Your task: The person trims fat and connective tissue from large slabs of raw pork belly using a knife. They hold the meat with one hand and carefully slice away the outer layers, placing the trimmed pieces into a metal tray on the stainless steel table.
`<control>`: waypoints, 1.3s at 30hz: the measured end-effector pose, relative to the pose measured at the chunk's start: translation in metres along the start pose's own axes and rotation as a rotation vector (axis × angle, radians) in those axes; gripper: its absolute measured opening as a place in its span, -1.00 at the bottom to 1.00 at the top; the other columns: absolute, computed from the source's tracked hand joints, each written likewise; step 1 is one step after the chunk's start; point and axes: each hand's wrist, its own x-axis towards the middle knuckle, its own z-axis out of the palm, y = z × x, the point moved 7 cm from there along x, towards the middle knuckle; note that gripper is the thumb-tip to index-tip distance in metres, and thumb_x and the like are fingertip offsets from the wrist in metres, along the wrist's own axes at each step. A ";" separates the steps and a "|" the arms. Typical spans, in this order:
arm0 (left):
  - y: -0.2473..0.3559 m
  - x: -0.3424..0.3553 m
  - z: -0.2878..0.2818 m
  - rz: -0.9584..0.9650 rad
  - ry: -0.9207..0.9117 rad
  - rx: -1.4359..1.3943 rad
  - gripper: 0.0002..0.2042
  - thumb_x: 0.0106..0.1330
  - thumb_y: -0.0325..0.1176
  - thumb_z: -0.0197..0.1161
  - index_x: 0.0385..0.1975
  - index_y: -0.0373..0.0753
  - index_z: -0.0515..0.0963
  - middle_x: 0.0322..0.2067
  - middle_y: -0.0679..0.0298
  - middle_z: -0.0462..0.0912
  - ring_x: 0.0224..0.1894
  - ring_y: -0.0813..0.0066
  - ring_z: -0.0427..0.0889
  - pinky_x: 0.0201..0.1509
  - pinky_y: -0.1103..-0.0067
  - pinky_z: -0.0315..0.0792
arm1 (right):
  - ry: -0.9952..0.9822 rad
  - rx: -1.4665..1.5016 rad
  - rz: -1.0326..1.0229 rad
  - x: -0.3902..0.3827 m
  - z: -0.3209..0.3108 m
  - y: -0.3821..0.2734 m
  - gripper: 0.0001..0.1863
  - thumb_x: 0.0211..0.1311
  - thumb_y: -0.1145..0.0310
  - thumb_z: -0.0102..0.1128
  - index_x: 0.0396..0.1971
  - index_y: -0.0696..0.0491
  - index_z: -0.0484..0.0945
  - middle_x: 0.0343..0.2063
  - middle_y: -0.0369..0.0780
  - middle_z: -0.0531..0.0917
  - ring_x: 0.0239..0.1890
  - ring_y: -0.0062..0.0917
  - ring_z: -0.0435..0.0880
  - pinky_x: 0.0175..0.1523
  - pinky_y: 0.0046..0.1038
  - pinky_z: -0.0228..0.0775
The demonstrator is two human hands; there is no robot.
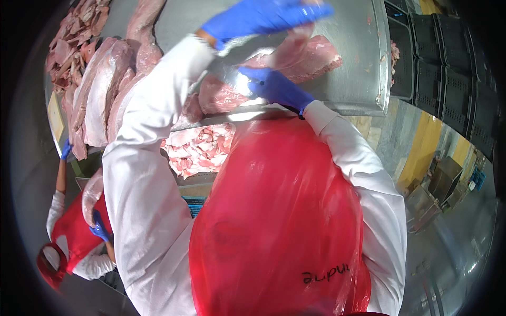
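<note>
Handwriting marks the red apron; gloved hands apart at pink meat, grip unclear.

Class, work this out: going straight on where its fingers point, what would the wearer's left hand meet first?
Probably the metal table's right rim, as the left hand points rightward; its height is unclear, so it might pass above toward the black crates.

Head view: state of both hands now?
Left hand: blurred, by the meat; grip cannot be told.
Right hand: at the meat; whether it holds anything cannot be told.
</note>
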 end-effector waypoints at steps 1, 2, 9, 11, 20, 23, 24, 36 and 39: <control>0.008 -0.012 -0.025 -0.025 0.134 -0.016 -0.61 0.50 -0.11 0.06 -0.29 -0.42 0.52 -0.46 0.00 0.48 -0.37 0.20 0.40 -0.23 0.30 0.34 | 0.039 0.024 -0.064 -0.007 -0.002 -0.020 -0.54 0.41 0.23 0.08 0.24 0.06 0.50 -0.27 -0.24 0.68 -0.37 -0.50 0.60 -0.19 -0.40 0.48; 0.018 -0.025 -0.050 -0.043 0.269 -0.037 -0.61 0.51 -0.12 0.04 -0.27 -0.42 0.51 -0.42 -0.01 0.50 -0.34 0.17 0.43 -0.19 0.30 0.35 | 0.086 0.047 -0.126 -0.010 -0.010 -0.034 -0.54 0.41 0.22 0.07 0.23 0.07 0.50 -0.25 -0.21 0.69 -0.34 -0.48 0.62 -0.16 -0.38 0.49; 0.183 -0.290 -0.158 -0.069 1.401 0.069 -0.61 0.58 -0.14 -0.07 -0.08 -0.42 0.49 -0.20 -0.08 0.61 -0.11 -0.03 0.60 0.10 0.24 0.46 | 0.246 0.239 0.195 -0.115 -0.105 0.001 -0.51 0.44 0.28 0.10 0.33 0.01 0.45 -0.39 -0.48 0.55 -0.52 -0.85 0.29 -0.46 -0.71 0.16; 0.241 -0.346 -0.155 -0.103 1.620 0.204 -0.60 0.60 -0.14 -0.10 -0.03 -0.42 0.48 -0.13 -0.11 0.64 -0.04 -0.09 0.65 0.18 0.23 0.49 | 0.353 0.280 0.163 -0.132 -0.117 0.026 -0.52 0.45 0.42 0.06 0.33 0.08 0.43 -0.26 -0.45 0.55 -0.39 -0.82 0.35 -0.32 -0.70 0.20; 0.233 -0.692 -0.180 -1.025 1.552 1.060 -0.63 0.50 -0.07 0.13 -0.24 -0.29 0.65 -0.33 0.27 0.72 -0.32 0.47 0.65 -0.23 0.49 0.50 | 0.278 0.200 0.169 -0.131 -0.111 0.015 -0.48 0.44 0.48 0.06 0.38 0.15 0.34 0.13 -0.31 0.58 -0.01 -0.68 0.53 0.13 -0.59 0.38; 0.164 -0.871 -0.123 -1.286 1.691 0.840 -0.58 0.30 0.05 0.28 -0.27 -0.28 0.66 -0.46 0.18 0.67 -0.47 0.27 0.59 -0.42 0.37 0.41 | 0.241 0.152 0.066 -0.125 -0.105 0.020 -0.48 0.46 0.39 0.06 0.40 0.01 0.36 -0.34 -0.43 0.46 -0.43 -0.78 0.32 -0.33 -0.66 0.12; 0.137 -0.888 -0.102 -1.661 1.595 0.786 -0.40 0.18 0.17 0.32 -0.24 -0.40 0.63 -0.46 -0.07 0.69 -0.39 -0.11 0.70 -0.29 0.18 0.57 | 0.249 0.143 0.032 -0.123 -0.104 0.024 -0.48 0.46 0.37 0.06 0.40 -0.02 0.36 -0.45 -0.45 0.43 -0.52 -0.80 0.27 -0.44 -0.68 0.06; -0.115 -0.188 0.057 -0.461 0.501 0.681 -0.49 0.25 0.07 0.32 -0.07 -0.29 0.62 -0.08 0.00 0.67 -0.05 0.05 0.67 0.06 0.23 0.51 | 0.628 0.381 0.351 -0.202 -0.101 0.044 -0.44 0.48 0.42 0.08 0.44 0.00 0.29 -0.41 -0.43 0.52 -0.57 -0.81 0.31 -0.51 -0.68 0.16; -0.210 -0.144 0.063 -0.828 -0.024 0.489 -0.24 -0.06 0.10 0.48 0.09 -0.31 0.54 -0.11 -0.02 0.69 -0.03 -0.03 0.65 0.09 0.26 0.50 | 0.673 0.372 0.347 -0.210 -0.096 0.065 -0.42 0.46 0.44 0.10 0.45 -0.04 0.27 -0.49 -0.45 0.41 -0.60 -0.80 0.27 -0.55 -0.67 0.14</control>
